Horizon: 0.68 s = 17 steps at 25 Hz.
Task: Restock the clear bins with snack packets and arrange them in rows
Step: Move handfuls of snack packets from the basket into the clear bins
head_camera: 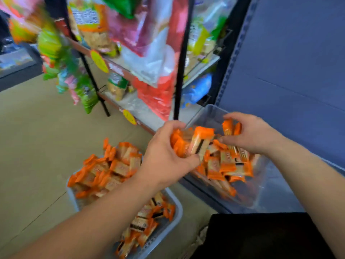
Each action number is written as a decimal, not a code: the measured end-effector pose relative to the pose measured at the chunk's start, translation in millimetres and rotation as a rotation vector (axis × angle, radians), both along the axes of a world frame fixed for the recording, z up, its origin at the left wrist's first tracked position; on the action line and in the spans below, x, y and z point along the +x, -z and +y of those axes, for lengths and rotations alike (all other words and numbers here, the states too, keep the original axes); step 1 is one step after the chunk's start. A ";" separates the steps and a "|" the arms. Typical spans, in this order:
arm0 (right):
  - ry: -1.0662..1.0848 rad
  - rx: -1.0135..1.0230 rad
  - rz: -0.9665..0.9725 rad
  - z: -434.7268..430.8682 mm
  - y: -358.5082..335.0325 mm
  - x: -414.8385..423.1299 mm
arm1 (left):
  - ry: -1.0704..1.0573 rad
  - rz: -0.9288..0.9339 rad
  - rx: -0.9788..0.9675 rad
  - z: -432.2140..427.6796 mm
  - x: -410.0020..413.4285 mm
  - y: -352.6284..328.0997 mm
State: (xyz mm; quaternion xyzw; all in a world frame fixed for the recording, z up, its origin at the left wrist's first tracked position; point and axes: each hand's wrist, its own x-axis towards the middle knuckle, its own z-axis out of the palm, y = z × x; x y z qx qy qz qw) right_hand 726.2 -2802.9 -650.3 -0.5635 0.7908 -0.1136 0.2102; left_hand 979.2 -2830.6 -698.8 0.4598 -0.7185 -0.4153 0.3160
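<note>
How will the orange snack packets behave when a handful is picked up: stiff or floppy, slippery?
Probably light: the left hand grips several orange packets at once. Likely slippery, since the wrappers look like smooth film and lie loosely heaped in the clear bin. Each seems fairly stiff, keeping a flat block shape.

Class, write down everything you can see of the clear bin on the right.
The clear bin is an open-topped rectangular tub of transparent, slightly cloudy plastic. It sits low against the blue-grey shelving. Orange and cream snack packets lie inside in a loose heap, not in rows. The left hand and right hand each grip packets over it; whether either touches its rim cannot be told.
</note>
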 end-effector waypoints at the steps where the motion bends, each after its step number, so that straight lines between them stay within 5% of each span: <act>1: 0.033 0.030 -0.033 2.7 8.3 -13.7 | 0.044 -0.009 -0.022 -5.7 -25.2 1.4; 9: 0.170 0.288 -0.035 -2.9 84.1 -64.8 | 0.066 -0.285 0.057 -39.1 -119.1 80.2; 17: 0.071 0.294 0.109 -12.9 58.4 -41.5 | 0.176 -0.317 -0.052 -42.0 -78.9 64.2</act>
